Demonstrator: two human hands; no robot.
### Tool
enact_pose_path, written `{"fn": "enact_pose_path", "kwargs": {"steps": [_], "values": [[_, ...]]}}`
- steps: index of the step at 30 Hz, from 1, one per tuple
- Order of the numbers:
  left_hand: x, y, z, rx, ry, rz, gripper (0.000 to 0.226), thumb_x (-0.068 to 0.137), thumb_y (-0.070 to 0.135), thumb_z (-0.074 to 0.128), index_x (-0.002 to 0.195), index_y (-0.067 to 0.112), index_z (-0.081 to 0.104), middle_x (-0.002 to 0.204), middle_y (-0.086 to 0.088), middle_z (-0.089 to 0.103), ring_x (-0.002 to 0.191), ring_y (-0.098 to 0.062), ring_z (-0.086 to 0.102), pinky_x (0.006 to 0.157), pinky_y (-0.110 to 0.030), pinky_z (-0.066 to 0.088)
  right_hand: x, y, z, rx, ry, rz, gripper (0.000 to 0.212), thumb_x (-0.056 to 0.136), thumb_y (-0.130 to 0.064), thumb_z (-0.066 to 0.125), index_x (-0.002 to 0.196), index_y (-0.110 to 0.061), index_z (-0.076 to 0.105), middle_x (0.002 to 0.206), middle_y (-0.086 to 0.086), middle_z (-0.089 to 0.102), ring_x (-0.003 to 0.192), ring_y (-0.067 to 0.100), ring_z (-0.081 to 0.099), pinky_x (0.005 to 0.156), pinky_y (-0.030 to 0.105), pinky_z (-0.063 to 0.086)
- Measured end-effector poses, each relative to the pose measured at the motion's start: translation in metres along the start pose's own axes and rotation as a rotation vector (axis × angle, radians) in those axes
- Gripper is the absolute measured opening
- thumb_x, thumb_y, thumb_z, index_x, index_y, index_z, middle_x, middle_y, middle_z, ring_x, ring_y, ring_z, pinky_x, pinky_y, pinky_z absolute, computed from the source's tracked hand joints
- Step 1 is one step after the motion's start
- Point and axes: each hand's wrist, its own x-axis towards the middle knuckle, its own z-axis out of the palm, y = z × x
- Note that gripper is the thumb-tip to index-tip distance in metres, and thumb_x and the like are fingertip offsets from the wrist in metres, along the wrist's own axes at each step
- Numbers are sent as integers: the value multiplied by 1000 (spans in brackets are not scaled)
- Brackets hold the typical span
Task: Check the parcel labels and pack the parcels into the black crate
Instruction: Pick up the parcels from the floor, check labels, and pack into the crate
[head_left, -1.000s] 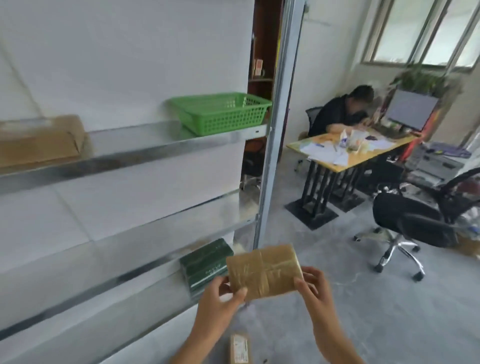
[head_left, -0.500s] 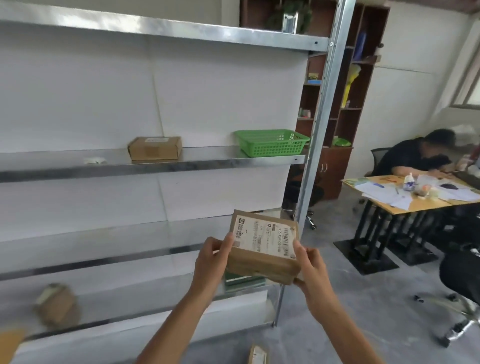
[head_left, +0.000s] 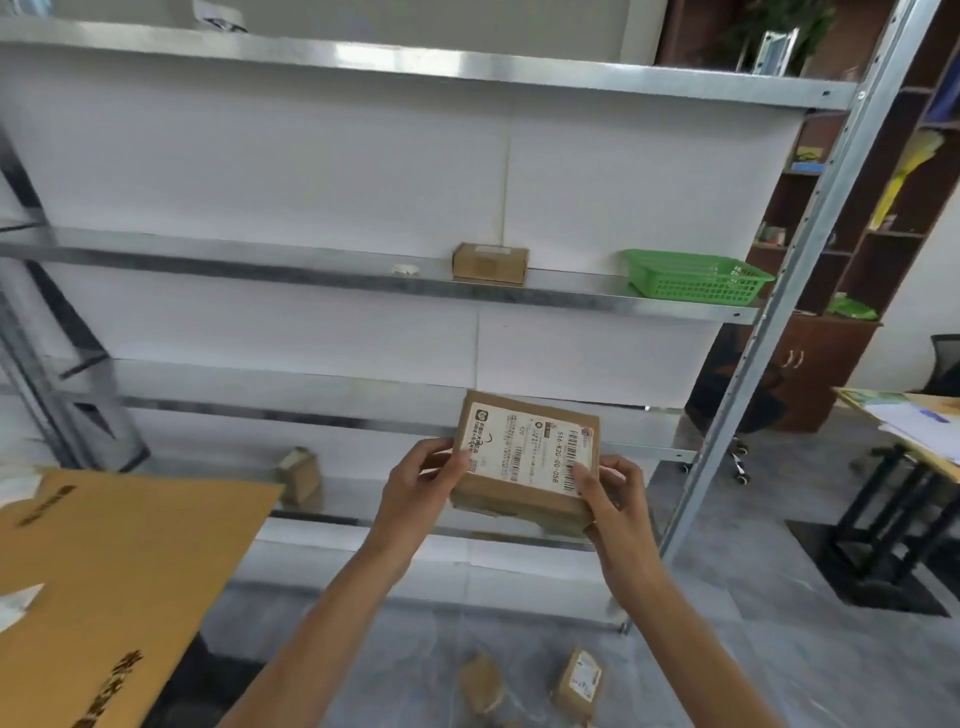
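Note:
A brown cardboard parcel (head_left: 524, 465) with a white barcode label facing me is held up in front of the metal shelving. My left hand (head_left: 421, 480) grips its left edge and my right hand (head_left: 610, 499) grips its right edge, thumbs on the label side. Another parcel (head_left: 490, 262) sits on the middle shelf. A small one (head_left: 300, 475) lies on a lower shelf. Two small parcels (head_left: 577, 683) lie on the floor near my feet. No black crate is in view.
A green plastic basket (head_left: 696, 280) stands on the middle shelf (head_left: 311, 267) at the right. A large flat cardboard sheet (head_left: 104, 582) fills the lower left. The shelf's upright post (head_left: 779, 312) is to the right, with a desk (head_left: 909, 415) and brown cabinet beyond.
The parcel was turned from its taped side to its label side, and both hands kept hold. My view swung left, away from the desk and toward the shelving.

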Motion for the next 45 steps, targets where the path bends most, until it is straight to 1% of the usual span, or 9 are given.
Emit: {"fn": "enact_pose_path", "kwargs": {"steps": [5, 8, 10, 14, 20, 25, 31, 38, 45], "values": [[-52, 4, -102, 9, 76, 25, 15, 86, 39, 61, 100, 34, 62, 99, 16, 66, 96, -4, 62, 85, -26, 52, -56, 10, 82, 14, -58, -23, 32, 84, -36, 64, 112, -26, 49, 119, 4, 61, 104, 21, 63, 75, 38, 58], [-91, 3, -171, 29, 99, 41, 12, 88, 32, 61, 100, 32, 63, 102, 9, 68, 95, -2, 63, 84, -26, 52, -99, 23, 137, 34, -106, -12, 24, 86, -34, 63, 107, -28, 52, 117, 5, 63, 103, 22, 63, 77, 44, 55], [-116, 0, -218, 60, 132, 45, 12, 88, 32, 61, 100, 36, 62, 101, 11, 68, 95, -1, 62, 83, -25, 51, -127, 32, 177, 45, -153, -2, 22, 87, -31, 63, 107, -27, 53, 115, 5, 63, 102, 21, 64, 72, 38, 56], [-165, -12, -307, 93, 215, 17, 11, 87, 35, 61, 97, 41, 62, 97, 21, 66, 93, 3, 62, 81, -23, 51, -178, 52, 252, 47, -243, 33, 19, 87, -29, 63, 104, -28, 54, 113, 5, 65, 100, 20, 65, 73, 37, 56], [-211, -24, -407, 149, 350, -39, 9, 89, 31, 59, 97, 34, 59, 97, 18, 61, 93, 1, 58, 75, -19, 49, -234, 86, 344, 48, -371, 124, 23, 85, -32, 65, 104, -29, 54, 115, 3, 64, 107, 22, 63, 89, 46, 53], [-212, -32, -465, 199, 400, -70, 17, 91, 31, 56, 107, 26, 59, 101, 12, 62, 92, -1, 58, 65, -12, 50, -235, 107, 406, 31, -444, 177, 28, 83, -29, 67, 107, -24, 53, 112, 6, 65, 100, 17, 66, 85, 44, 56], [-175, -50, -532, 278, 385, -130, 23, 86, 40, 59, 106, 31, 57, 100, 16, 63, 93, -3, 59, 71, -17, 48, -204, 128, 477, 56, -471, 248, 31, 82, -23, 68, 108, -19, 52, 108, 9, 65, 94, 17, 66, 70, 32, 60], [-151, -70, -594, 240, 424, -114, 32, 81, 36, 62, 109, 19, 62, 96, 17, 64, 83, 5, 62, 61, -9, 49, -192, 158, 548, 23, -473, 299, 36, 82, -24, 69, 112, -15, 53, 113, 12, 63, 101, 24, 63, 83, 47, 55], [-144, -90, -679, 245, 484, -150, 32, 78, 35, 66, 104, 17, 66, 101, 1, 69, 94, -15, 64, 80, -27, 54, -213, 187, 624, -4, -484, 301, 37, 78, -30, 70, 110, -24, 52, 109, 7, 64, 95, 16, 65, 75, 39, 59]]}}
